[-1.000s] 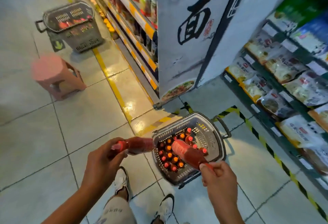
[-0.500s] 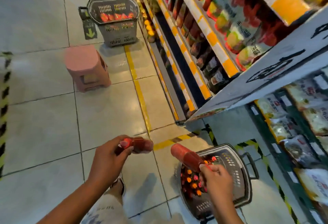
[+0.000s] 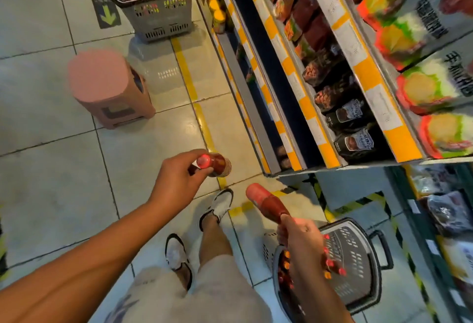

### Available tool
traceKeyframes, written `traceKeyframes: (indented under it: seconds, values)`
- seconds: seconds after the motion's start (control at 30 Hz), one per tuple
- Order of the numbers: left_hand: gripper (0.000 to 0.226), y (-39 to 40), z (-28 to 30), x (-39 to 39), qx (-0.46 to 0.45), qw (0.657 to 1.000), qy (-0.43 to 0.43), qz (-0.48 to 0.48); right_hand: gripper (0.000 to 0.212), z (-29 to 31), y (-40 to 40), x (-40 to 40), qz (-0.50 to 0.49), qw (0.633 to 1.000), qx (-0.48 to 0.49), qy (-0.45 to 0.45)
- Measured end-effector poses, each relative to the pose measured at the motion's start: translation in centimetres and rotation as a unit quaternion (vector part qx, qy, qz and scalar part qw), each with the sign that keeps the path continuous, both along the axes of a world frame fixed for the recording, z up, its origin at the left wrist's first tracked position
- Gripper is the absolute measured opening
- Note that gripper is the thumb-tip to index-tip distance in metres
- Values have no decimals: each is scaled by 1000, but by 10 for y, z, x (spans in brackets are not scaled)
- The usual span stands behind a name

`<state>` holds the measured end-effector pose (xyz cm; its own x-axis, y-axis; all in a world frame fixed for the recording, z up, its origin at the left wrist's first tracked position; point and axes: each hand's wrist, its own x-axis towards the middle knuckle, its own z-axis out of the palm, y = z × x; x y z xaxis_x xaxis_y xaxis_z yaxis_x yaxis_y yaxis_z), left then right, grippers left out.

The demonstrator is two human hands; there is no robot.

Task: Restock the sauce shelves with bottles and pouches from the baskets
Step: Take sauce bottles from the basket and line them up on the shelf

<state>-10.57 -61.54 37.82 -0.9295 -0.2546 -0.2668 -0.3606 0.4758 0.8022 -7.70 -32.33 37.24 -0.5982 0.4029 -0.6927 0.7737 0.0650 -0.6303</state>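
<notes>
The left hand [image 3: 176, 181] is reaching forward from a bare, outstretched forearm, its fingers curling round the neck of a red sauce bottle [image 3: 216, 165] that is lying nearly level with its red cap facing the camera. The right hand [image 3: 300, 235] is rising on a bent arm, gripping a second red bottle [image 3: 267, 201] by its narrow end so that the wide base is tilting up and away to the left. Both bottles are looking dark red and glossy, and they are hanging well apart over the tiled floor. Just below and behind the right hand, a grey basket [image 3: 358, 258] is sitting on the floor, holding more bottles with red and orange caps. Far ahead of the left hand, another grey basket [image 3: 158, 12] is carrying red pouches, with a pink stool [image 3: 107, 87] standing between it and the hand. Ahead and to the right of both hands, the sauce shelves [image 3: 314, 87] are showing dark pouches and bright packets.
</notes>
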Motion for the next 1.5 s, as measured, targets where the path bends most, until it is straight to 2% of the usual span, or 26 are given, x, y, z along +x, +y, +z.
traceKeyframes:
  seconds: [0.07, 0.23, 0.43, 0.5, 0.7, 0.77, 0.87, 1.0, 1.4, 1.5]
  values:
    - [30, 4, -20, -38, 14, 1000, -4, 2, 16, -23, -7, -39, -7, 1000, 7, -13]
    - [29, 15, -93, -123, 44, 999, -18, -16, 18, -88, -16, -117, 11, 999, 29, -30]
    - [32, 32, -219, -206, 85, 993, -11, -79, 12, -207, -26, -175, -98, 992, 73, -12]
    - [30, 44, -264, -229, 93, 990, -17, -102, 16, -248, -26, -187, -151, 985, 80, -9]
    - [20, 88, -371, -263, 169, 977, -36, -128, 21, -351, -14, -201, -245, 959, 145, 5]
    - [22, 103, -396, -266, 183, 975, -12, -122, 23, -373, -9, -205, -268, 953, 143, 10]
    - [15, 126, -426, -272, 166, 973, 36, -157, 24, -395, 2, -210, -272, 950, 154, 17]
    - [8, 159, -459, -278, 163, 968, 26, -188, 21, -415, 15, -215, -256, 952, 166, 16]
    - [24, 207, -501, -284, 47, 951, 40, -304, 32, -460, 33, -233, -295, 944, 133, 71]
    - [29, 217, -504, -292, 18, 937, 52, -345, 28, -467, 36, -235, -290, 943, 143, 80]
